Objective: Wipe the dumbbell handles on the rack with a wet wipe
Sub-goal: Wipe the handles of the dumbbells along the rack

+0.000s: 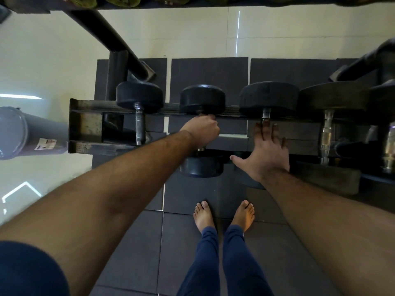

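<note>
Head view showed the rack (85, 127) with its dumbbells in a row. Left hand (202, 130) was curled round the second dumbbell's handle (201, 148); no wipe was visible, perhaps hidden in the fist. Right hand (266, 150) lay flat, fingers spread, on the third dumbbell (269, 98). Twisting along the full handle would likely clean best. Dark mats (192, 242) covered pale tile (53, 60).

Dim, soft indoor light; bright window reflections glare on pale floor tiles (53, 67) left of rack (85, 124). Wide-angle bending at edges; right-edge dumbbells blurred.
</note>
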The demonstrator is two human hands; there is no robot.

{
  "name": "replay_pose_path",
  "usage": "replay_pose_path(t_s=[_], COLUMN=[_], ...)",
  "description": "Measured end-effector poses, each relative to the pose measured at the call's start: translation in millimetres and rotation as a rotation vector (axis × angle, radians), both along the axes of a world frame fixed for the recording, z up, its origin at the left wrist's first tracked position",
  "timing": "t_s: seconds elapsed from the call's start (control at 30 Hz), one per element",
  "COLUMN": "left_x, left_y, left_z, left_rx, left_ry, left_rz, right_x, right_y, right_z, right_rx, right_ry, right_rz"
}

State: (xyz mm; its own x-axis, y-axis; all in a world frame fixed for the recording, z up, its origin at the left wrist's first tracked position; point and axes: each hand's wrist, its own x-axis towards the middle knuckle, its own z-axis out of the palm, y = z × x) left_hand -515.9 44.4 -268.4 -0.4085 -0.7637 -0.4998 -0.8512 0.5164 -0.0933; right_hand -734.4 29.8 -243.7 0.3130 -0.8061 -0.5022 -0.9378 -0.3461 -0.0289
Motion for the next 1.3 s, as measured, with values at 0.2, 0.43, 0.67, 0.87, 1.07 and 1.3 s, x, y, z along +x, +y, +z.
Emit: replay_pose_path(t_s=[0.2,0.43,0.67,0.87,1.07,1.3], left_x=[3,-2,-7,9,46,20], left_y=[-12,1,11,29,52,49], left_z=[6,7,24,26,34,21], left_rx=[-0.075,0.103,0.108,0.418,0.096,0.346], left_ry=[0.09,0.217,0.427,0.476,0.737,0.595], left_rz=[0.035,0.283,0.756,0.692,1.012,0.804], right_x=[0,0,2,1,1,1], right_y=[2,1,2,0,1,0], right_z=[2,2,3,3,4,6], right_rx=[-0.009,-0.019,-0.017,-0.018,-0.004,-0.011], right_ry=[0.002,-0.023,-0.001,-0.004,0.01,0.014], right_rz=[0.003,-0.002,-0.009,0.001,0.017,0.019])
